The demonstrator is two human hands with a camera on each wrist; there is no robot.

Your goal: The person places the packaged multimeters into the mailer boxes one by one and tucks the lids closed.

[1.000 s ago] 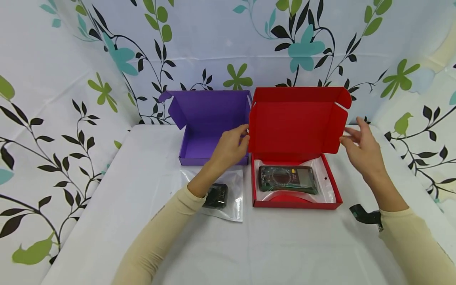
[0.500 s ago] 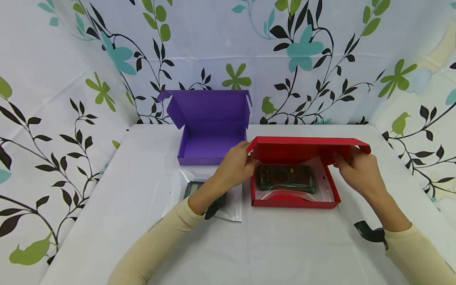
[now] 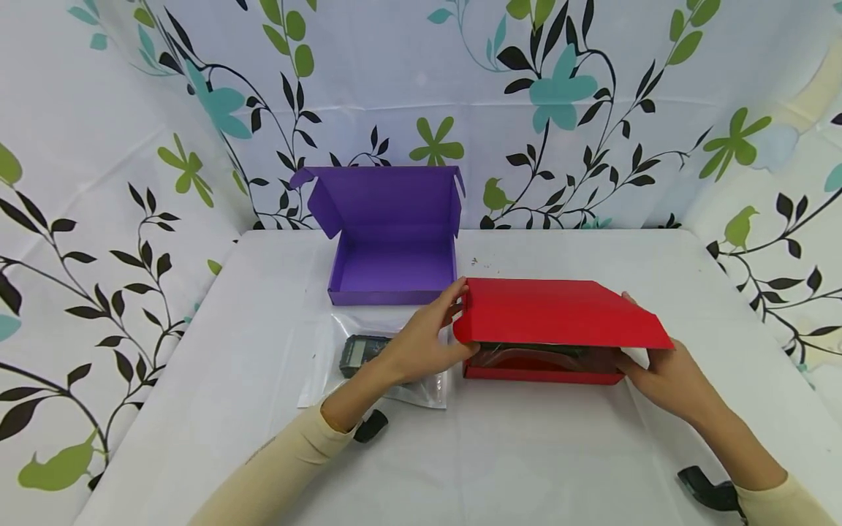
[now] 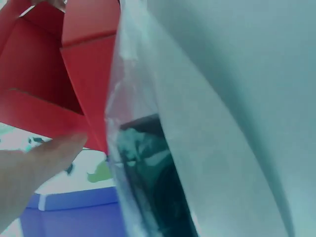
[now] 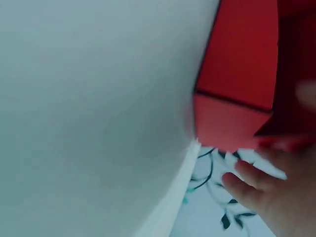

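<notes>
The red box [image 3: 541, 374] has its lid [image 3: 559, 314] tilted down over it, with a gap at the front. In that gap the bagged device [image 3: 539, 356] shows partly. My left hand [image 3: 424, 340] grips the lid's left side, its thumb low at the front corner. At the right end my right hand [image 3: 671, 376] holds the lid, thumb at the front and a fingertip showing behind. The left wrist view has the left hand [image 4: 37, 173] beside the red box [image 4: 91, 74]; in the right wrist view, the right hand [image 5: 276, 192] is at the box corner [image 5: 229, 118].
An open purple box [image 3: 395, 263] stands to the left of the red one. In front of it lies a clear bag [image 3: 421, 391] holding a dark device [image 3: 360, 352], partly under my left forearm. A patterned cloth [image 3: 395, 88] hangs behind the white table [image 3: 539, 453].
The red lid has swung from upright down and forward over the box. My right hand has moved down with it and taken hold of its side; my left hand has come slightly lower.
</notes>
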